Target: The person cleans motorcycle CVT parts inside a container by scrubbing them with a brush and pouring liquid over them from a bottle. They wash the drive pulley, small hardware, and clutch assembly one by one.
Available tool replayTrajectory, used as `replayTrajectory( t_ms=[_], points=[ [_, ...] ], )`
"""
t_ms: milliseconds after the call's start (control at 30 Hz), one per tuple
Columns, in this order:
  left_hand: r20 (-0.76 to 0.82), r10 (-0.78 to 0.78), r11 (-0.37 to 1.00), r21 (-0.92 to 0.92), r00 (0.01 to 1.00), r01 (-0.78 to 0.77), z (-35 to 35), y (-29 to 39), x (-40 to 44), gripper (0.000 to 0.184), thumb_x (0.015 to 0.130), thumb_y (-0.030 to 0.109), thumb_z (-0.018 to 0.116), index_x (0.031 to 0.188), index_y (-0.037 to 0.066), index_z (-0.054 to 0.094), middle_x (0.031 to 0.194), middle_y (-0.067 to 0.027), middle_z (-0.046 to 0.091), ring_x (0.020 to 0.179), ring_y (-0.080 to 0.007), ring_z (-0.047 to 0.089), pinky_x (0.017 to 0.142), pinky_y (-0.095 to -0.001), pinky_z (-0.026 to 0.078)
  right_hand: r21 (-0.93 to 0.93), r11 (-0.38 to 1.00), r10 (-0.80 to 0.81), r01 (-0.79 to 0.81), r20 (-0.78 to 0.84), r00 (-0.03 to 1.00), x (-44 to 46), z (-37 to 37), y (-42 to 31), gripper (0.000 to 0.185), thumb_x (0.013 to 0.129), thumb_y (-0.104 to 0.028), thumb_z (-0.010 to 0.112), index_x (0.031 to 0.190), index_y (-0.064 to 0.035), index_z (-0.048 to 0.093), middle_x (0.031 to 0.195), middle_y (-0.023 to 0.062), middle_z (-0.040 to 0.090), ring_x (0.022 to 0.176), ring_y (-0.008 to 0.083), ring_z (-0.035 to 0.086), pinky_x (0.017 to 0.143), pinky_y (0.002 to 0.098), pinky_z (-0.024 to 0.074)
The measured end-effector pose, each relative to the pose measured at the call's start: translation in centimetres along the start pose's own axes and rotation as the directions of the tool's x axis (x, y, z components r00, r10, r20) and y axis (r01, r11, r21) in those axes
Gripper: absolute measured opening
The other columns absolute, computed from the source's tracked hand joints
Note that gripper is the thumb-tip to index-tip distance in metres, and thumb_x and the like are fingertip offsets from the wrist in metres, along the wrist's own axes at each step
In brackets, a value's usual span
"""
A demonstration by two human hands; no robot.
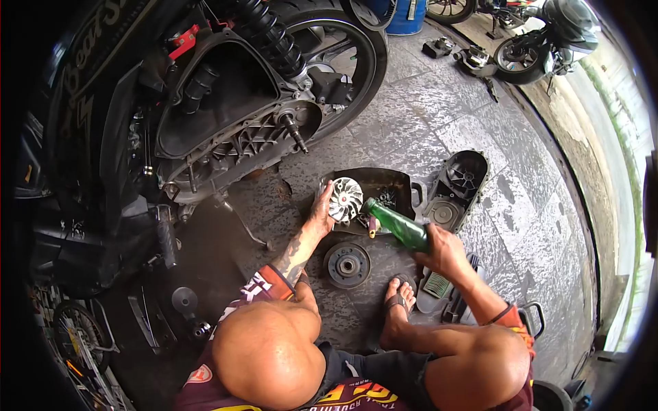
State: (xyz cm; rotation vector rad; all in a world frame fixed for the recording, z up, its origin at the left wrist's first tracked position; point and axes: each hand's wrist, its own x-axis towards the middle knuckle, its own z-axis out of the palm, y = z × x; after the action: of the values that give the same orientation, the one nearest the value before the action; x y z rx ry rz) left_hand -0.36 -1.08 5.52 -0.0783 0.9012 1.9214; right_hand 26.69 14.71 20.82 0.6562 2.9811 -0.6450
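My left hand [318, 218] grips the edge of a silver finned pulley fan [345, 200], its blades facing up. It is held over the left side of a dark tray [387, 177] with small metal parts inside. In my right hand [445, 252] is a green glass bottle [399, 228], tilted so that its neck points at the fan, a short gap away. Whether liquid comes out cannot be made out. A short handle [372, 227] rests at the tray's near rim, below the bottle neck. Nearer to me, a round dark clutch part [347, 266] lies on the floor.
A scooter with its opened engine case [226, 103] and bare shaft [295, 133] stands at upper left. A removed case cover [456, 188] lies right of the tray. An air filter [437, 285] lies by my foot [399, 301]. Farther off are a blue drum [406, 17] and a motorcycle [541, 51].
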Motion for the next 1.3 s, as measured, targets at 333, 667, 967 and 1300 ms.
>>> replayTrajectory(
  t_ms=[333,667,967,1300],
  points=[
    [0.113,-0.048,0.995,-0.076,0.992,0.057,0.4,-1.7,1.1,0.041,0.102,0.036,0.047,0.12,0.002,0.061,0.114,-0.0139,0.069,0.102,-0.0263,0.069,0.09,-0.0419,0.057,-0.534,0.778,-0.265,0.331,0.198,0.944,5.6,-11.1,-5.2,0.025,0.067,-0.013,0.069,0.085,0.0033,0.062,0.071,0.017,0.068,0.067,0.0322,0.07,0.059,0.0403,0.0546],
    [0.101,-0.088,0.992,0.101,0.991,0.078,2.0,0.0,-1.1,0.036,0.102,0.036,0.048,0.115,0.006,0.062,0.107,-0.009,0.071,0.095,-0.0202,0.071,0.084,-0.0353,0.06,-0.58,0.763,-0.278,0.286,0.105,0.955,6.0,-10.4,-5.9,0.02,0.065,-0.014,0.07,0.079,0.0006,0.067,0.07,0.0167,0.068,0.068,0.0309,0.071,0.059,0.0393,0.0549],
    [0.132,-0.182,0.976,0.148,0.974,0.162,-1.9,-1.3,1.7,0.041,0.102,0.038,0.048,0.121,0.005,0.06,0.115,-0.0114,0.068,0.102,-0.0228,0.069,0.089,-0.0402,0.058,-0.553,0.786,-0.285,0.276,0.072,0.956,5.0,-10.6,-5.8,0.013,0.064,-0.013,0.069,0.07,-0.0017,0.068,0.068,0.0166,0.067,0.068,0.0313,0.07,0.059,0.0399,0.0546],
    [0.114,-0.099,0.987,0.14,0.989,0.082,-0.5,-1.4,0.9,0.045,0.102,0.04,0.044,0.127,0.004,0.056,0.121,-0.0129,0.065,0.11,-0.0256,0.065,0.095,-0.0437,0.054,-0.588,0.773,-0.252,0.239,0.061,0.966,4.7,-10.9,-4.1,0.011,0.065,-0.011,0.068,0.072,-0.0038,0.07,0.073,0.0157,0.069,0.07,0.0303,0.071,0.061,0.0393,0.0544]
  ],
)
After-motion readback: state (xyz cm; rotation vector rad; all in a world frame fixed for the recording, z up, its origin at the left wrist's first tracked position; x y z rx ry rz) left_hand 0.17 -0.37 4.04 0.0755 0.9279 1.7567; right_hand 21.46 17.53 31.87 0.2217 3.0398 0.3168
